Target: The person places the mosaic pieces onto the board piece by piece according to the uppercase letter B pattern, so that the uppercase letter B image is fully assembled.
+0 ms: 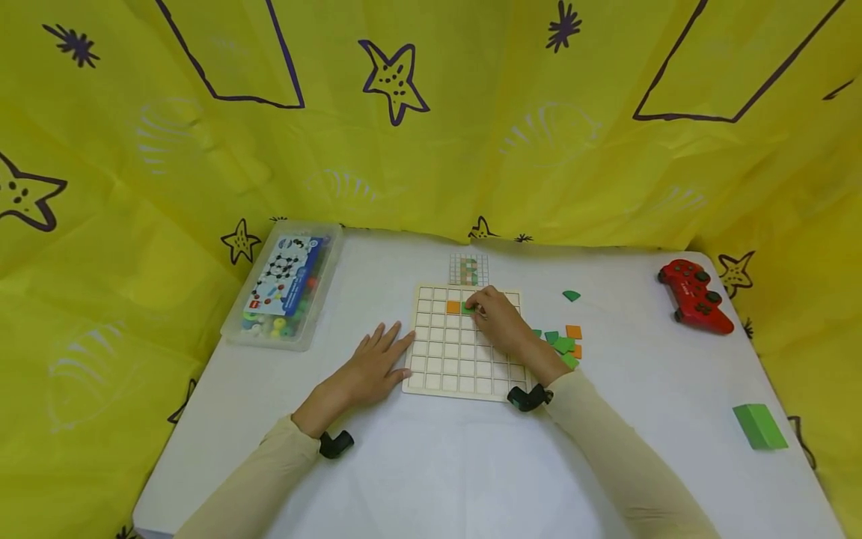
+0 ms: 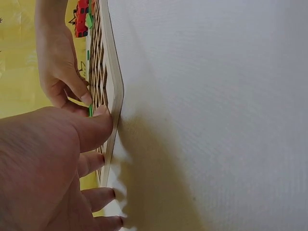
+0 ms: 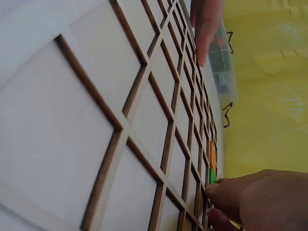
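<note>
A wooden grid board (image 1: 434, 367) lies flat on the table. In its second row from the far edge sits an orange square tile (image 1: 453, 307). Just right of that, my right hand (image 1: 501, 322) pinches a green tile (image 1: 466, 308) at the neighbouring cell, its fingertips covering part of it. The green tile's full shape is hidden. My left hand (image 1: 369, 374) rests at the board's left side with fingers spread; in the left wrist view the thumb (image 2: 98, 126) touches the board's edge.
A small printed grid card (image 1: 469, 269) lies beyond the board. Loose green and orange tiles (image 1: 564, 344) are right of it, with one dark green piece (image 1: 571, 296) apart. A clear plastic box (image 1: 283, 284) stands left; a red game controller (image 1: 695, 296) and green block (image 1: 759, 427) are right.
</note>
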Motion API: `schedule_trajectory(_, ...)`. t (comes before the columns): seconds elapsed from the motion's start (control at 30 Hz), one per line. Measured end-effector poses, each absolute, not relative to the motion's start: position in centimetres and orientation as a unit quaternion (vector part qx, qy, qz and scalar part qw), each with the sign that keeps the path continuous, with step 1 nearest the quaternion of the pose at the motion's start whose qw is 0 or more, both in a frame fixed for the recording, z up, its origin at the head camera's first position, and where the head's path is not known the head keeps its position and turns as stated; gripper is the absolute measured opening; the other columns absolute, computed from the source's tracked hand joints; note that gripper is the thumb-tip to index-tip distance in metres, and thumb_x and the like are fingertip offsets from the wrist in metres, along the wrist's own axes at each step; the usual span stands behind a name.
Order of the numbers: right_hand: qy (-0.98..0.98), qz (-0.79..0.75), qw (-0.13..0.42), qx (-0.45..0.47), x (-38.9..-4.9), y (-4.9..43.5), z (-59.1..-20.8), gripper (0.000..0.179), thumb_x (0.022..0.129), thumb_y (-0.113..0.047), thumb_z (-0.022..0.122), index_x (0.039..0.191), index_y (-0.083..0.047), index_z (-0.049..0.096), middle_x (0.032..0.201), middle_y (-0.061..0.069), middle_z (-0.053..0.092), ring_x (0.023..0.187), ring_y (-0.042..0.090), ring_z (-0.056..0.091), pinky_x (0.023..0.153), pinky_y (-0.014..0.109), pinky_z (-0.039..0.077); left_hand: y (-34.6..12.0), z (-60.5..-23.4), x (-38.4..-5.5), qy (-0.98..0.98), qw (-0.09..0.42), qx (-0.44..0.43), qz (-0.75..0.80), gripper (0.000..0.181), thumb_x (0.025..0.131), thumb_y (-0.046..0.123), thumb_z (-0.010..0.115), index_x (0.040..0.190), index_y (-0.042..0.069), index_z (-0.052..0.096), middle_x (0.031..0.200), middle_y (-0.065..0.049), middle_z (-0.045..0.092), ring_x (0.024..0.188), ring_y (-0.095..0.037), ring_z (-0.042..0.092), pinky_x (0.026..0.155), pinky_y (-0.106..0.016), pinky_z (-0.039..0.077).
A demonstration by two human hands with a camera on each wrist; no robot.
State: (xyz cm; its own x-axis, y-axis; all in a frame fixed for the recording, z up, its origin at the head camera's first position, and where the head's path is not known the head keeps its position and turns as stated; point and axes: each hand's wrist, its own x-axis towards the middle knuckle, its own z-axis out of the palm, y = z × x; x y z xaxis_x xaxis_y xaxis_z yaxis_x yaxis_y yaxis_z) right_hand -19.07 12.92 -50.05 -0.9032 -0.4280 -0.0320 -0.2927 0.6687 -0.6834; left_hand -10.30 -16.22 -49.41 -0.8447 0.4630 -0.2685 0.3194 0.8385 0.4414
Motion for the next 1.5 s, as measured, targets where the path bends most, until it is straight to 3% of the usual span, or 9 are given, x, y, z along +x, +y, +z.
schedule_trajectory(0.37,0.920,-0.337,0.094,-0.178,-19.4,14.9,-49.3,0.026,0.110,-0.012,0.058,0.132,-0.004,0.068,0.134,0.015,0.054,0.120,0.033,0.059,0.103,0.049,0.053,-16.2,-49.5,-10.3,0.941,0.184,0.206,0.195,0.069,0.111,0.038,0.055,0.170,0.016,0.025,0.177,-0.017,0.011,0.162,-0.045,0.002,0.128,-0.066,0.010)
schedule_trajectory(0.63,0.944,-0.302,0.068,-0.114,-20.6,22.3,-47.4,0.038,0.107,-0.008,0.057,0.144,0.002,0.057,0.149,0.032,0.043,0.137,0.053,0.039,0.112,0.067,0.038,-16.3,-49.3,-10.1,0.942,0.183,0.207,0.191,0.069,0.111,0.037,0.055,0.170,0.015,0.025,0.176,-0.018,0.011,0.162,-0.046,0.003,0.128,-0.066,0.011)
schedule_trajectory(0.83,0.953,-0.284,0.089,-0.063,-21.1,26.8,-47.6,0.044,0.103,-0.001,0.053,0.147,0.007,0.050,0.156,0.038,0.031,0.141,0.060,0.031,0.115,0.071,0.032,-16.4,-49.4,-10.0,0.941,0.183,0.209,0.192,0.069,0.111,0.037,0.054,0.170,0.016,0.024,0.177,-0.018,0.011,0.162,-0.045,0.002,0.128,-0.066,0.010)
schedule_trajectory(1.0,0.952,-0.283,0.095,-0.063,-21.2,28.0,-48.3,0.040,0.105,-0.003,0.053,0.142,0.013,0.051,0.142,0.041,0.042,0.131,0.059,0.041,0.112,0.069,0.036,-16.4,-49.5,-10.2,0.941,0.185,0.212,0.190,0.070,0.111,0.039,0.053,0.170,0.017,0.023,0.177,-0.017,0.010,0.162,-0.045,0.001,0.128,-0.066,0.010)
schedule_trajectory(1.13,0.945,-0.308,0.095,-0.046,-21.2,28.3,-48.9,0.038,0.108,-0.012,0.058,0.137,0.012,0.054,0.130,0.035,0.050,0.121,0.050,0.049,0.108,0.064,0.042,-16.5,-49.5,-10.3,0.940,0.184,0.214,0.194,0.070,0.111,0.039,0.054,0.170,0.017,0.024,0.177,-0.017,0.010,0.162,-0.045,0.001,0.128,-0.066,0.010)
schedule_trajectory(1.27,0.940,-0.322,0.107,-0.031,-21.1,28.5,-49.0,0.044,0.108,-0.019,0.063,0.138,0.011,0.052,0.127,0.031,0.052,0.117,0.045,0.051,0.106,0.060,0.044,-16.5,-49.6,-10.3,0.938,0.187,0.215,0.197,0.070,0.111,0.039,0.053,0.170,0.017,0.023,0.177,-0.017,0.009,0.163,-0.045,0.000,0.128,-0.066,0.010)
schedule_trajectory(1.5,0.936,-0.335,0.100,-0.050,-20.8,28.6,-49.0,0.037,0.108,-0.010,0.058,0.136,0.015,0.053,0.128,0.035,0.052,0.118,0.048,0.053,0.107,0.062,0.044,-16.4,-49.6,-10.3,0.940,0.186,0.212,0.193,0.070,0.111,0.040,0.052,0.170,0.017,0.023,0.177,-0.016,0.010,0.163,-0.044,0.001,0.129,-0.066,0.009)
